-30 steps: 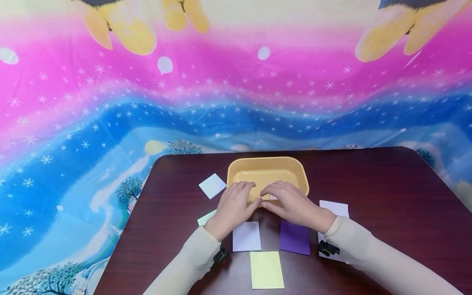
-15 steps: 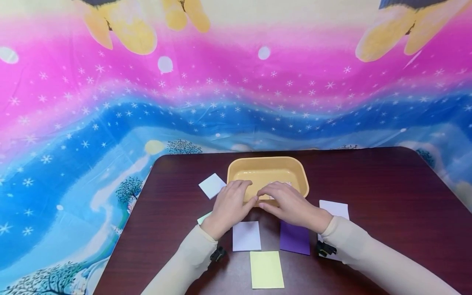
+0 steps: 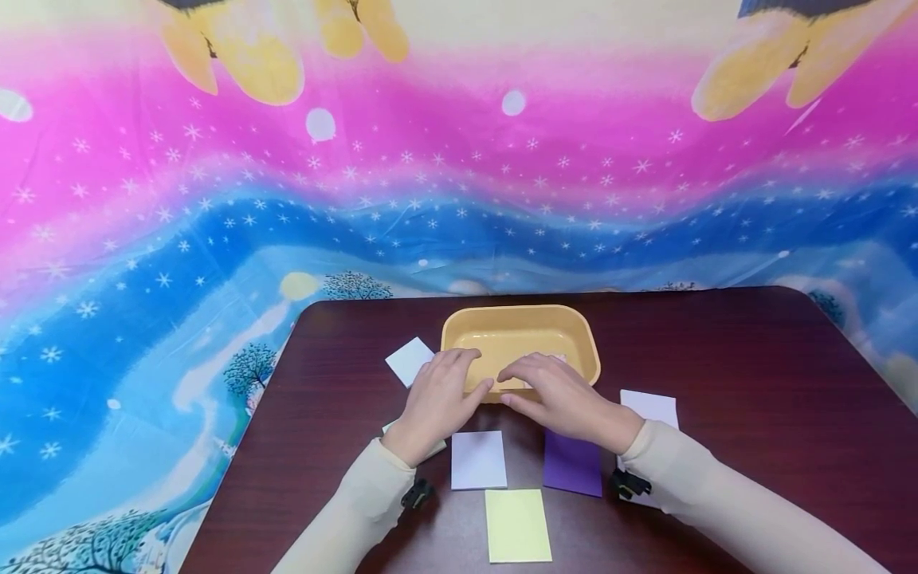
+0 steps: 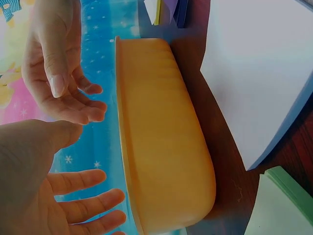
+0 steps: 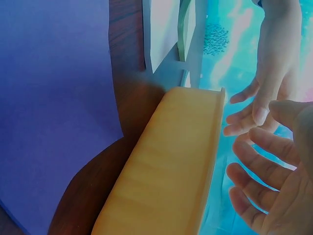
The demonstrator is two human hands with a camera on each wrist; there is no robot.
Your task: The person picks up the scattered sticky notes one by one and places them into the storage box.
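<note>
A yellow plastic box (image 3: pixel 519 311) stands on the dark table, and both hands hover over its near side. My left hand (image 3: pixel 439 399) is above the left part of the near rim, its fingers loosely bent and holding nothing. Just to its right, my right hand (image 3: pixel 566 399) hangs in the same way, also with nothing in it. A small gap separates the two hands. In the left wrist view the fingers (image 4: pixel 93 203) are spread apart beside the box wall (image 4: pixel 161 132). Partly hidden behind the right hand, a small whitish-pink item (image 3: pixel 559 358) lies inside the box.
Square paper pads lie around the box: a white one (image 3: pixel 407 360) at left, a pale green one (image 3: pixel 435 450) partly under the left wrist, a lavender one (image 3: pixel 478 461), a purple one (image 3: pixel 572 464), a yellow one (image 3: pixel 518 526) in front. Another white pad (image 3: pixel 649 406) is at right.
The left hand has shifted a little left, widening the gap between the hands. The right hand has moved slightly left. The box and pads stay in place.
</note>
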